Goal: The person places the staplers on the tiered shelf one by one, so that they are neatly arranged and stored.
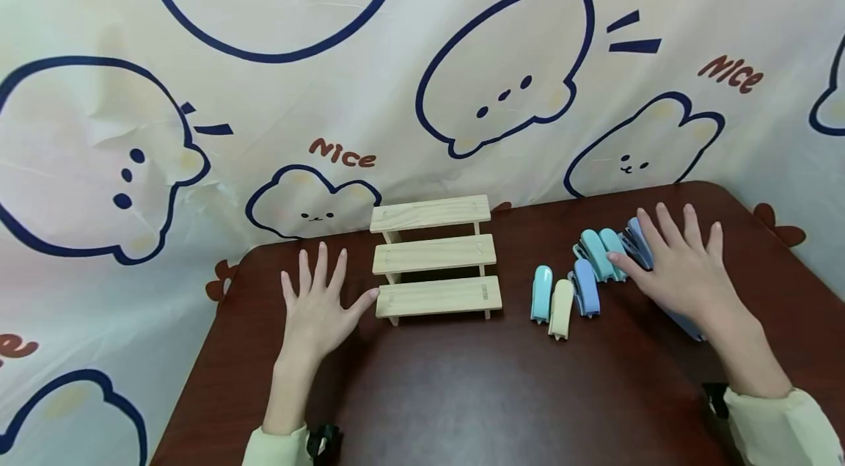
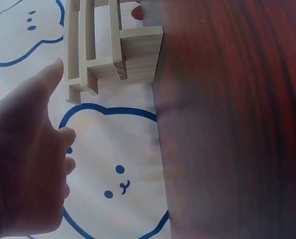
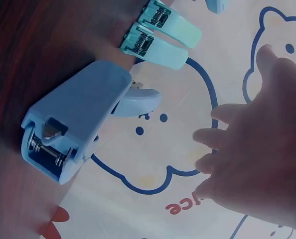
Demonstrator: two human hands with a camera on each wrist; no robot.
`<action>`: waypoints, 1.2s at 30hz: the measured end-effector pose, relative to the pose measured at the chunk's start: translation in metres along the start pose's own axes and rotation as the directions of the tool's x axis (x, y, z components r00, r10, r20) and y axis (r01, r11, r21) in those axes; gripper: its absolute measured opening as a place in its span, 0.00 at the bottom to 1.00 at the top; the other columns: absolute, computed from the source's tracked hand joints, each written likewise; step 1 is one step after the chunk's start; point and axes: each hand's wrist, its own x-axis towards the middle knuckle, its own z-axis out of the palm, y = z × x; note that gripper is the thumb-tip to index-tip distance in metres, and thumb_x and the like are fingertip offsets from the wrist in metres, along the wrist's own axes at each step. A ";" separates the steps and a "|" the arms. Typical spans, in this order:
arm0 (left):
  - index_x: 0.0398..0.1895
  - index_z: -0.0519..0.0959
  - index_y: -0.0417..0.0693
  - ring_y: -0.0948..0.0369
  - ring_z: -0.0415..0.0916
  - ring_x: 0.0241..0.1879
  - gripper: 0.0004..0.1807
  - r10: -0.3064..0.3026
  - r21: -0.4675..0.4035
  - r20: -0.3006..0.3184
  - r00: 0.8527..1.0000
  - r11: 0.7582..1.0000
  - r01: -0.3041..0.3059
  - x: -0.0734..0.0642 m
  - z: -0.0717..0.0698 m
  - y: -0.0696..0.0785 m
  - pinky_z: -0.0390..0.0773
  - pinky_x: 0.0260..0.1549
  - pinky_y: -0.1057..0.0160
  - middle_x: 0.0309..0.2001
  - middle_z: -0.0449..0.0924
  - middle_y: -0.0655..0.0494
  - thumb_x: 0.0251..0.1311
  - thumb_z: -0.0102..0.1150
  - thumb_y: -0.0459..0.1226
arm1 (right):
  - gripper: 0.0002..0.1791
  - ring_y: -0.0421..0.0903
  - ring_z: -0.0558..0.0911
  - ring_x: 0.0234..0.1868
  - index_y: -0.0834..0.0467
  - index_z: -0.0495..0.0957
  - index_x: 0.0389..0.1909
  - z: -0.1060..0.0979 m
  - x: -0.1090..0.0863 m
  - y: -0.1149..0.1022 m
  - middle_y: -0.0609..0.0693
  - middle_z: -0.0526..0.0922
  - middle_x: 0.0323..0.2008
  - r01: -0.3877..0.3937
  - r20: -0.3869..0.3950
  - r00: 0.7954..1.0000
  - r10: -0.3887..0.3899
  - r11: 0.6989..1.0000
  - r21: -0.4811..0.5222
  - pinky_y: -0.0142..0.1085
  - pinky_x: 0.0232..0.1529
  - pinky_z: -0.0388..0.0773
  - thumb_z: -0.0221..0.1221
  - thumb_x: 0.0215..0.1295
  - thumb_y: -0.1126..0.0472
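Your wooden three-step rack [image 1: 439, 297] stands upright near the far edge of the table [image 1: 515, 407], between your two hands. Its steps are bare.

To its right, your staplers lie loosely grouped. Nearest the rack is a cyan stapler [image 1: 541, 293]; a cream stapler [image 1: 561, 310] lies just beside it, then a blue stapler [image 1: 586, 290]. Beyond these, two teal staplers [image 1: 597, 255] lie side by side, with a blue-violet stapler [image 1: 635, 242] next to them, partly covered by your right hand. A larger blue stapler [image 3: 78, 119] shows its spring in the right wrist view.

Your left hand [image 1: 317, 315] is spread, palm down, holding nothing; its thumb tip is at the left end of the rack's lowest step, contact undetermined.

Your right hand [image 1: 689, 275] is likewise spread and empty, above the right side of the group. The right wrist view shows a gap between its fingers and the staplers.

Both your sleeves [image 1: 779, 422] are pale. Behind the table hangs a sheet [image 1: 370, 99] printed with blue-outlined cartoon figures and the word "Nice".
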 end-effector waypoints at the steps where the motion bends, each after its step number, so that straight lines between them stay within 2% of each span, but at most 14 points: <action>1: 0.83 0.55 0.46 0.36 0.30 0.80 0.52 0.001 0.002 0.002 1.000 1.000 -0.001 0.000 0.000 0.000 0.28 0.71 0.27 0.83 0.40 0.38 0.67 0.50 0.69 | 0.54 0.76 0.29 0.77 0.64 0.43 0.82 -0.001 0.001 0.000 0.75 0.42 0.78 0.006 -0.008 1.000 -0.006 1.000 -0.003 0.73 0.67 0.17 0.46 0.74 0.28; 6: 0.83 0.54 0.49 0.38 0.29 0.81 0.53 0.022 0.022 -0.023 1.000 1.000 -0.021 0.001 0.005 0.000 0.27 0.71 0.28 0.83 0.39 0.42 0.66 0.49 0.71 | 0.56 0.76 0.30 0.77 0.60 0.45 0.83 -0.003 0.003 -0.005 0.71 0.41 0.80 0.034 -0.043 0.999 -0.033 0.999 0.008 0.74 0.65 0.15 0.52 0.70 0.28; 11: 0.83 0.56 0.51 0.38 0.31 0.81 0.51 0.057 0.027 -0.140 0.989 0.998 -0.053 0.002 0.008 0.001 0.31 0.71 0.26 0.83 0.42 0.42 0.66 0.53 0.69 | 0.59 0.80 0.37 0.76 0.59 0.46 0.83 -0.004 0.004 -0.010 0.73 0.42 0.79 0.030 -0.049 0.998 -0.029 0.999 0.027 0.80 0.64 0.24 0.57 0.66 0.27; 13: 0.83 0.56 0.49 0.36 0.34 0.80 0.49 0.048 -0.008 -0.188 0.981 0.999 -0.050 0.004 0.010 0.003 0.35 0.70 0.25 0.82 0.45 0.40 0.68 0.53 0.66 | 0.59 0.81 0.46 0.74 0.61 0.46 0.83 -0.005 0.004 -0.011 0.76 0.48 0.77 0.021 -0.058 0.998 -0.019 0.999 0.030 0.81 0.65 0.36 0.57 0.67 0.28; 15: 0.81 0.59 0.46 0.35 0.41 0.79 0.45 0.018 -0.086 -0.230 0.973 0.996 -0.039 0.004 0.011 0.007 0.45 0.70 0.25 0.80 0.51 0.38 0.72 0.53 0.62 | 0.56 0.81 0.59 0.69 0.65 0.48 0.81 -0.007 0.002 -0.011 0.80 0.57 0.71 0.018 -0.070 0.997 -0.014 0.998 0.052 0.80 0.62 0.54 0.58 0.70 0.31; 18: 0.76 0.66 0.42 0.37 0.61 0.72 0.36 -0.067 -0.275 -0.265 0.962 0.961 -0.009 0.005 0.012 0.014 0.64 0.63 0.29 0.74 0.63 0.37 0.75 0.54 0.54 | 0.47 0.77 0.76 0.54 0.70 0.56 0.76 -0.008 -0.001 -0.015 0.81 0.70 0.60 0.039 -0.104 0.994 -0.029 0.995 0.094 0.73 0.49 0.74 0.59 0.74 0.40; 20: 0.72 0.71 0.42 0.41 0.71 0.65 0.30 -0.137 -0.431 -0.243 0.960 0.902 0.020 0.005 0.013 0.020 0.72 0.56 0.34 0.69 0.69 0.40 0.76 0.56 0.50 | 0.39 0.72 0.81 0.47 0.71 0.62 0.72 -0.009 -0.003 -0.017 0.79 0.77 0.53 0.062 -0.119 0.992 -0.045 0.989 0.138 0.69 0.42 0.79 0.60 0.76 0.46; 22: 0.69 0.73 0.41 0.44 0.76 0.59 0.26 -0.199 -0.571 -0.183 0.963 0.819 0.060 0.006 0.013 0.025 0.76 0.53 0.40 0.66 0.72 0.42 0.76 0.56 0.47 | 0.33 0.68 0.84 0.43 0.71 0.67 0.68 -0.009 -0.004 -0.019 0.75 0.82 0.48 0.076 -0.127 0.990 -0.055 0.982 0.175 0.66 0.40 0.80 0.59 0.77 0.49; 26: 0.69 0.72 0.38 0.45 0.78 0.57 0.24 -0.279 -0.792 -0.014 0.960 0.589 0.160 0.007 0.018 0.032 0.82 0.50 0.52 0.64 0.73 0.40 0.78 0.54 0.42 | 0.30 0.60 0.85 0.37 0.72 0.72 0.63 -0.007 -0.002 -0.024 0.67 0.86 0.40 0.077 -0.098 0.994 -0.054 0.964 0.254 0.56 0.36 0.83 0.58 0.77 0.49; 29: 0.68 0.71 0.35 0.44 0.77 0.59 0.23 -0.324 -0.884 0.079 0.943 0.414 0.217 0.006 0.023 0.034 0.84 0.46 0.60 0.65 0.72 0.39 0.79 0.51 0.41 | 0.30 0.52 0.83 0.34 0.72 0.74 0.62 -0.003 0.001 -0.027 0.62 0.86 0.38 0.052 -0.045 0.998 -0.040 0.945 0.322 0.46 0.32 0.81 0.58 0.78 0.48; 30: 0.67 0.70 0.35 0.44 0.76 0.60 0.22 -0.338 -0.901 0.099 0.936 0.369 0.228 0.006 0.025 0.034 0.83 0.46 0.61 0.65 0.73 0.38 0.80 0.50 0.41 | 0.30 0.51 0.84 0.33 0.73 0.74 0.62 -0.001 0.002 -0.028 0.62 0.86 0.37 0.040 -0.018 0.999 -0.036 0.934 0.355 0.44 0.32 0.80 0.58 0.78 0.48; 32: 0.67 0.70 0.35 0.45 0.76 0.61 0.22 -0.358 -0.920 0.134 0.924 0.301 0.250 0.007 0.029 0.034 0.82 0.47 0.63 0.66 0.72 0.38 0.80 0.49 0.41 | 0.30 0.50 0.85 0.33 0.72 0.73 0.62 0.001 0.004 -0.029 0.61 0.86 0.37 0.004 0.036 0.999 -0.021 0.907 0.421 0.42 0.33 0.82 0.56 0.79 0.48; 34: 0.67 0.70 0.35 0.46 0.76 0.62 0.22 -0.369 -0.925 0.161 0.915 0.266 0.270 0.007 0.032 0.034 0.81 0.49 0.63 0.65 0.72 0.39 0.80 0.49 0.41 | 0.29 0.51 0.87 0.34 0.72 0.73 0.63 0.004 0.005 -0.028 0.61 0.86 0.38 -0.030 0.081 0.997 -0.010 0.878 0.478 0.41 0.34 0.85 0.55 0.80 0.48; 36: 0.67 0.70 0.35 0.47 0.76 0.61 0.21 -0.371 -0.926 0.183 0.910 0.248 0.287 0.008 0.036 0.034 0.81 0.49 0.62 0.65 0.72 0.40 0.79 0.50 0.40 | 0.28 0.52 0.88 0.35 0.72 0.72 0.63 0.005 0.005 -0.028 0.61 0.86 0.37 -0.054 0.109 0.994 -0.005 0.846 0.530 0.42 0.36 0.87 0.56 0.80 0.50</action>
